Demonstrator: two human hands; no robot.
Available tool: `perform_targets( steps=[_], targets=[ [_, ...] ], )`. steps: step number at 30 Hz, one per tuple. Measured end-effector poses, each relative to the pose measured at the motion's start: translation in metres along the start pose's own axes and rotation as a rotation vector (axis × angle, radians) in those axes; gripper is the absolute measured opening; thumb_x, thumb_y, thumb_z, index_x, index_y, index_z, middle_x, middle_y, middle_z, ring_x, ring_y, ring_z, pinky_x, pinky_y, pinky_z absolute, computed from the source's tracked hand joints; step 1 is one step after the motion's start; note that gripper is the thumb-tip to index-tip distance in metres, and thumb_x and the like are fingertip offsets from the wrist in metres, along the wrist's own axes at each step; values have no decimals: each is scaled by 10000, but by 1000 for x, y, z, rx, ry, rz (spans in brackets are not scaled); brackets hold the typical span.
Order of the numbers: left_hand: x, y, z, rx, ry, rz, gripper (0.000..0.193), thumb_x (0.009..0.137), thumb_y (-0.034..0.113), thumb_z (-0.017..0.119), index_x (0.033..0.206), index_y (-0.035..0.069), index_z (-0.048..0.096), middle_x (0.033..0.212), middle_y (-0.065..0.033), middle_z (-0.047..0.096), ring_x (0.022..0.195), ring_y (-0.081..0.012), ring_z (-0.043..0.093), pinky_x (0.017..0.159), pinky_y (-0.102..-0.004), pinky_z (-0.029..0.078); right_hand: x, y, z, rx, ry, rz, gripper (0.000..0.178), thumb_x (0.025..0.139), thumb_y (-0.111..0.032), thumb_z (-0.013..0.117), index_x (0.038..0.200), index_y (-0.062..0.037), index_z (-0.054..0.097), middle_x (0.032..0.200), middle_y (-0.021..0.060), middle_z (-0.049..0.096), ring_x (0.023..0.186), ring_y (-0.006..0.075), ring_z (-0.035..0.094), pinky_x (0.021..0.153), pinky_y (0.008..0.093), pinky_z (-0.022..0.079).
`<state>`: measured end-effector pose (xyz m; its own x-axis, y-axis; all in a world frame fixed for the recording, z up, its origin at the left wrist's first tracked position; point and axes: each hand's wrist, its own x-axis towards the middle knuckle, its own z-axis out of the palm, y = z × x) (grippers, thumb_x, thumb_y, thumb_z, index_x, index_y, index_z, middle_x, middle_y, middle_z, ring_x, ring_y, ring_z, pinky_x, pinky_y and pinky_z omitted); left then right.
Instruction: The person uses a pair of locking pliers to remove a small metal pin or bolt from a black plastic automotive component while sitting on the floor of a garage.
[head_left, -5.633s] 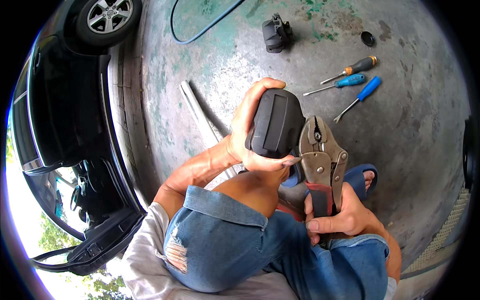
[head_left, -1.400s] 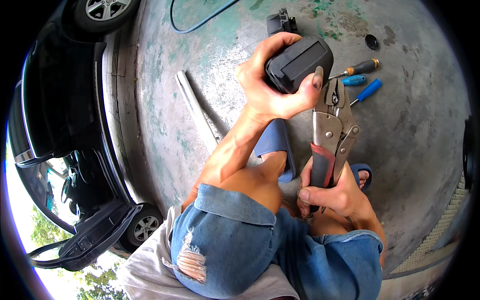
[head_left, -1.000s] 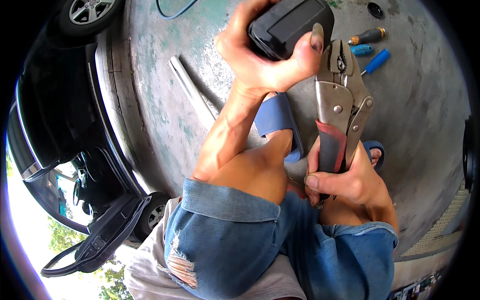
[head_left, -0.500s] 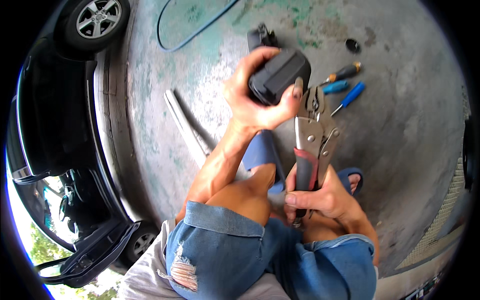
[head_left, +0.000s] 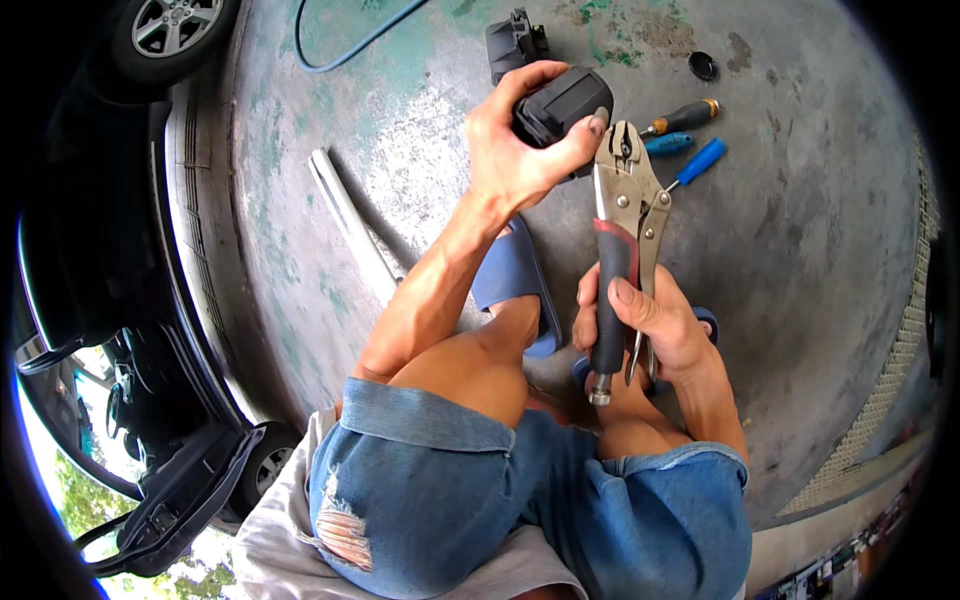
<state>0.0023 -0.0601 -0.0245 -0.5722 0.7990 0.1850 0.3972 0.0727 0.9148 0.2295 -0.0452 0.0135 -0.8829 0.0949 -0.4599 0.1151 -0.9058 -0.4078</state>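
Observation:
My left hand [head_left: 510, 150] is wrapped round a black, block-shaped plastic part [head_left: 560, 105], thumb on its right side; what kind of part it is I cannot make out. In my right hand [head_left: 660, 320] is a pair of locking pliers [head_left: 622, 205], with a black and red grip and a screw at its lower end. The thumb lies over the handle, and the release-side lever shows beside it. The pliers' jaws point up, just right of my left thumb; whether they touch the black part I cannot tell.
Beyond my hands lie an orange-black screwdriver [head_left: 690, 115], a teal-handled tool [head_left: 670, 144], a blue screwdriver [head_left: 703, 162], a round black cap [head_left: 703, 66] and another black part [head_left: 515, 45]. A pale metal bar [head_left: 345, 215] and a blue hose [head_left: 350, 52] are left. A black car [head_left: 90, 250] stands far left.
The whole view has shifted slightly. Both hands have moved a little upward in the picture with the black part and the pliers. My right fingers have loosened, exposing more of the pliers' handle and lever.

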Motion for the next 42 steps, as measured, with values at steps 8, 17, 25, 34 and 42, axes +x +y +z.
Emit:
perform_targets(
  steps=[8,17,25,34,42],
  targets=[
    [-24,6,-6,391,-32,196,522,892,280,803,1302,2,639,1195,-188,718,1026,-296,726,905,-388,569,10,-5,-11,-193,217,-124,448,949,-452,723,1073,-28,653,874,119,698,798,164,661,712,309,516],
    [-71,39,3,-303,-835,-685,503,1096,396,510,1340,-39,575,1003,-85,680,936,-145,669,750,-314,559,9,-6,-38,-449,636,-501,456,1004,-449,674,1099,-3,669,865,12,627,744,84,564,633,265,482],
    [-97,10,36,-149,-697,-617,594,1110,537,262,1029,6,515,595,-156,628,524,-311,671,539,-455,529,22,18,-38,-719,726,-351,458,1020,-407,661,973,46,704,700,20,610,634,84,521,548,296,423],
    [-105,-1,55,-163,-336,-637,645,1111,544,244,1076,-10,572,739,-191,634,700,-328,656,678,-471,495,44,16,-24,-964,790,-491,430,1055,-337,615,921,66,679,609,50,561,582,105,456,524,346,396],
    [-92,10,38,-241,-323,-542,670,1103,553,299,991,-7,648,701,-156,628,665,-297,605,666,-446,486,51,32,-3,-717,734,-560,386,1089,-301,551,1074,72,648,825,26,627,698,93,474,596,303,399]
  ],
)
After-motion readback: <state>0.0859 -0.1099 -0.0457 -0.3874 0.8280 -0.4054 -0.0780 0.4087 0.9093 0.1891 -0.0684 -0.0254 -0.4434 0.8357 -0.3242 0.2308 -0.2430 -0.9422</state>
